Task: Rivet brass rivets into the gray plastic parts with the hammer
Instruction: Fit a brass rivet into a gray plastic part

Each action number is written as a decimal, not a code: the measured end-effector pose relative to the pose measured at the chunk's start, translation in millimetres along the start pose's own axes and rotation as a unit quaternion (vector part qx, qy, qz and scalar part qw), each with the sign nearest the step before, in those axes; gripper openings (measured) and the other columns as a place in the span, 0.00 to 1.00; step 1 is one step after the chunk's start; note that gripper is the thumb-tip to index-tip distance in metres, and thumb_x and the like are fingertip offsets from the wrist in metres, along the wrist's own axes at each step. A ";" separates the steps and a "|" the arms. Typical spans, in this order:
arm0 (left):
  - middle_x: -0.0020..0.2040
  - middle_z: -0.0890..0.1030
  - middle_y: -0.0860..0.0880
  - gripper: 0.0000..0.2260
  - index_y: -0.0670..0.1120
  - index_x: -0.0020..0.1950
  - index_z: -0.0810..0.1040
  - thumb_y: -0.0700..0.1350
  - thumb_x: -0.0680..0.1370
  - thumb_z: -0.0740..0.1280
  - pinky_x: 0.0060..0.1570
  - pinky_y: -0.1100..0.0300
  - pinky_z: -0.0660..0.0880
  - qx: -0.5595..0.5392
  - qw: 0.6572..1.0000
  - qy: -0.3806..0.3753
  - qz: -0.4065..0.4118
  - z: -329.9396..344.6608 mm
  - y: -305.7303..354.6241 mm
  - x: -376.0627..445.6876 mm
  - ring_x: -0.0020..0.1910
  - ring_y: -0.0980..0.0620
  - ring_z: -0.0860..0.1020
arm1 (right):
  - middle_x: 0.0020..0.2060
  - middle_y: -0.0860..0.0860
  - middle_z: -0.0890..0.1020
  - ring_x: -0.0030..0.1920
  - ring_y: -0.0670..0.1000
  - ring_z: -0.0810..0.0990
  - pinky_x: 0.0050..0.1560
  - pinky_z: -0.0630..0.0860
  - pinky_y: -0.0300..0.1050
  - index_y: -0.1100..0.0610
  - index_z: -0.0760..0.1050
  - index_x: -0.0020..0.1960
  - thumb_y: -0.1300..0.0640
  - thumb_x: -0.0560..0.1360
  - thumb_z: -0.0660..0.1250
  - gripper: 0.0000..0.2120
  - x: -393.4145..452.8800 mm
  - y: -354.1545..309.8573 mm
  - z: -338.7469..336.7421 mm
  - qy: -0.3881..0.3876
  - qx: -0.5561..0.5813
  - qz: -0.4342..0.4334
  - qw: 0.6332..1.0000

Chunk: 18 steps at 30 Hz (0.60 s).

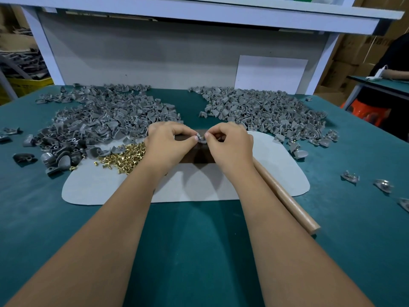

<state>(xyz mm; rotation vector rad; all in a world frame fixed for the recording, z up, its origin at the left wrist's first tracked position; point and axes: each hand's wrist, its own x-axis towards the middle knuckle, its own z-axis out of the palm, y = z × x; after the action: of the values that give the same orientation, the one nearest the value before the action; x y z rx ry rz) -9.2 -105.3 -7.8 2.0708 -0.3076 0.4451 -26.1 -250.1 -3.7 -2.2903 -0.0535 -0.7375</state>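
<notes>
My left hand [169, 144] and my right hand [230, 144] meet over a dark block [197, 159] on the pale mat [106, 187]. Between their fingertips they pinch one small gray plastic part [201, 138]; a bit of brass shows at its top. A heap of brass rivets [125, 157] lies just left of my left wrist. The hammer's wooden handle [287, 200] lies on the mat under my right forearm, its head hidden by my hand. Large piles of gray parts sit at the back left [99, 120] and back right [261, 109].
Several loose gray parts [350, 177] lie scattered on the green table [199, 251] at the right edge, and others at the far left [24, 157]. A white shelf frame [199, 14] and gray back panel close off the rear. Another person's arm [396, 74] rests on a table at the right.
</notes>
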 end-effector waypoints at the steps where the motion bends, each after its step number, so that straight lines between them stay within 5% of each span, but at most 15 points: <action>1: 0.50 0.84 0.52 0.04 0.63 0.39 0.80 0.53 0.69 0.73 0.69 0.44 0.66 -0.005 1.000 -0.002 -0.001 0.3 0.6 -0.4 0.63 0.43 0.75 | 0.36 0.42 0.74 0.49 0.49 0.74 0.52 0.65 0.46 0.45 0.79 0.39 0.53 0.72 0.69 0.05 -0.1 -0.9 -0.4 0.000 0.000 -0.003 1.000; 9: 0.51 0.83 0.50 0.08 0.62 0.39 0.79 0.49 0.72 0.75 0.69 0.42 0.65 -0.004 1.000 -0.005 0.007 0.9 -2.4 1.6 0.64 0.41 0.74 | 0.39 0.46 0.80 0.49 0.52 0.77 0.56 0.71 0.55 0.44 0.77 0.36 0.54 0.71 0.71 0.08 -2.0 -5.2 -3.1 -0.002 0.037 -0.012 0.999; 13: 0.52 0.83 0.53 0.02 0.64 0.39 0.80 0.56 0.68 0.71 0.69 0.43 0.65 -0.010 1.000 -0.010 0.007 1.1 -0.6 0.0 0.65 0.42 0.73 | 0.38 0.44 0.79 0.48 0.51 0.76 0.57 0.68 0.52 0.44 0.73 0.34 0.55 0.72 0.71 0.11 -0.2 -6.0 -0.5 -0.009 0.018 -0.011 1.000; 18: 0.53 0.83 0.52 0.08 0.62 0.40 0.80 0.49 0.73 0.74 0.70 0.42 0.64 -0.034 0.999 -0.021 0.007 1.2 0.4 0.2 0.66 0.42 0.73 | 0.40 0.43 0.75 0.51 0.51 0.73 0.55 0.66 0.49 0.48 0.72 0.38 0.57 0.74 0.67 0.08 3.4 -9.0 2.0 -0.032 -0.060 -0.037 0.997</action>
<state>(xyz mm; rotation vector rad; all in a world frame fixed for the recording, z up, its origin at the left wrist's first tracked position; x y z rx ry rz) -9.0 -106.5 -7.9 2.0139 -0.3580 0.3947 -24.5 -242.7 2.5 -2.4367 -0.1267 -0.7225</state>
